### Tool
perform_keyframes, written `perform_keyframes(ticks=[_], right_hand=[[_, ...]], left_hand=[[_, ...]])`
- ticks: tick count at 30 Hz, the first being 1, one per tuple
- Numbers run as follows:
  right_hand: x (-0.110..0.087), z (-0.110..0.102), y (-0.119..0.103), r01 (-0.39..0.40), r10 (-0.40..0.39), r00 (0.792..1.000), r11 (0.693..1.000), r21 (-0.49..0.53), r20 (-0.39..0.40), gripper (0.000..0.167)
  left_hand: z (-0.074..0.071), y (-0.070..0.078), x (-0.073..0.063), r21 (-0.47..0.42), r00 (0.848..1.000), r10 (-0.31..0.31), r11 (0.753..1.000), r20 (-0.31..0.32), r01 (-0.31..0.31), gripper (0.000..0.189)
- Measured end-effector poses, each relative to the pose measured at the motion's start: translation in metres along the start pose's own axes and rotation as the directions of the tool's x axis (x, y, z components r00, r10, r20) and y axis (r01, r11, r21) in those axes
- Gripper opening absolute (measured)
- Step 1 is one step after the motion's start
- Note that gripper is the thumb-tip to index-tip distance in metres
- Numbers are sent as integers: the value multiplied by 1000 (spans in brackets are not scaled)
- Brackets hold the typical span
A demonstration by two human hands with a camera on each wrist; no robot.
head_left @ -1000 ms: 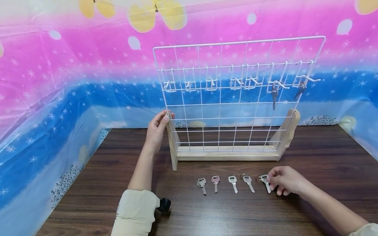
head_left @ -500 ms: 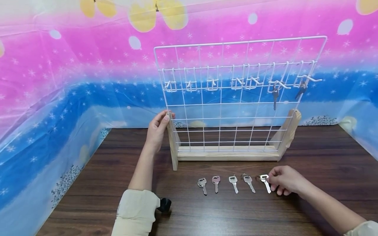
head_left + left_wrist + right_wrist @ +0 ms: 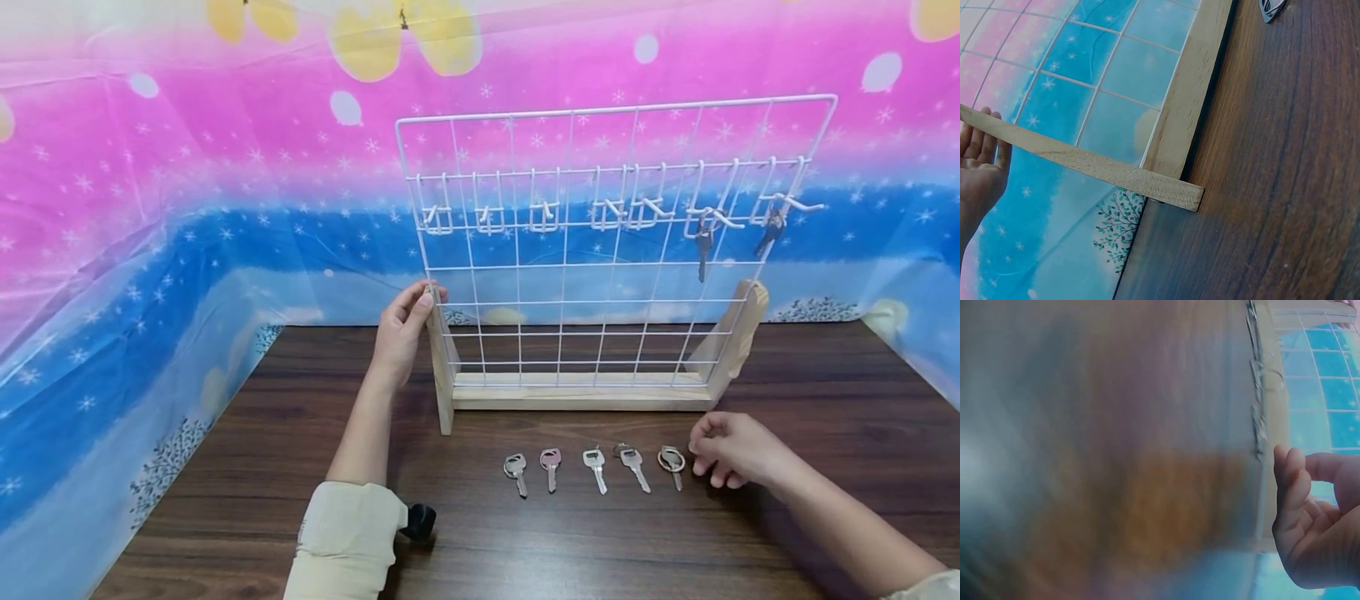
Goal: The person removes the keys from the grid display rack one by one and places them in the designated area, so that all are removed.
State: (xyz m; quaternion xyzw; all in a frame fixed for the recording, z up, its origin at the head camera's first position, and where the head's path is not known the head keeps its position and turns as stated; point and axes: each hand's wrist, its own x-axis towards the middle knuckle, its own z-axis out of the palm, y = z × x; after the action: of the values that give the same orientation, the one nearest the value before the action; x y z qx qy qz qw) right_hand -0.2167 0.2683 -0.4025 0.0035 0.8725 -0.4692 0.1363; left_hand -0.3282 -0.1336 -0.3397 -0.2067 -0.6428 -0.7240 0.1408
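Note:
My left hand (image 3: 399, 337) grips the upper end of the wooden left side post (image 3: 443, 379) of a white wire grid rack (image 3: 577, 301). In the left wrist view its fingers (image 3: 988, 147) show around the pale post. On the dark table, a silver key (image 3: 678, 481) lies with its split ring (image 3: 662, 457) around its head. My right hand (image 3: 742, 450) hovers just right of that key, fingers loosely curled and nothing visible in them. To the left lie a second silver key (image 3: 633, 468), a third one (image 3: 596, 473), a pinkish key (image 3: 551, 468) and another silver key (image 3: 516, 473).
White wire hooks (image 3: 543, 212) line the upper grid. Dark keys hang on the two rightmost hooks, one key (image 3: 703, 250) and another key (image 3: 768, 232). A patterned cloth (image 3: 225, 167) stands behind the table. A black round object (image 3: 420, 522) sits by the left sleeve.
My right hand has let go of the rightmost key and drawn back slightly. The key's ring, formerly out to its left, now circles over its head. The left hand keeps its grip.

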Motion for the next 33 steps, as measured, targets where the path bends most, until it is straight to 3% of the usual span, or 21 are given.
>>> perform_keyframes(ticks=[11,16,21,24,30,33], right_hand=[[-9,-36,-46,154,-160,978,987,-48,-135,26],[-13,-48,-65,219,-218,947,975,-24,-237,27],[-15,-55,-81,278,-273,901,960,-33,-338,24],[-15,-55,-93,331,-320,847,942,-49,-424,24],[-17,-51,-119,390,-452,654,889,-241,-607,29],[-15,-52,-129,393,-477,582,874,-286,-659,30]], left_hand=[[0,0,0,20,1000,-2,1000,-13,2,33],[1,0,0,20,1000,4,1000,-13,-4,33],[1,-1,1,16,1000,1,1000,-11,-1,32],[1,-1,1,13,1000,-1,1000,-13,1,33],[1,-1,0,19,1000,-1,1000,-10,1,33],[1,1,0,21,1000,1,1000,-11,0,33]])
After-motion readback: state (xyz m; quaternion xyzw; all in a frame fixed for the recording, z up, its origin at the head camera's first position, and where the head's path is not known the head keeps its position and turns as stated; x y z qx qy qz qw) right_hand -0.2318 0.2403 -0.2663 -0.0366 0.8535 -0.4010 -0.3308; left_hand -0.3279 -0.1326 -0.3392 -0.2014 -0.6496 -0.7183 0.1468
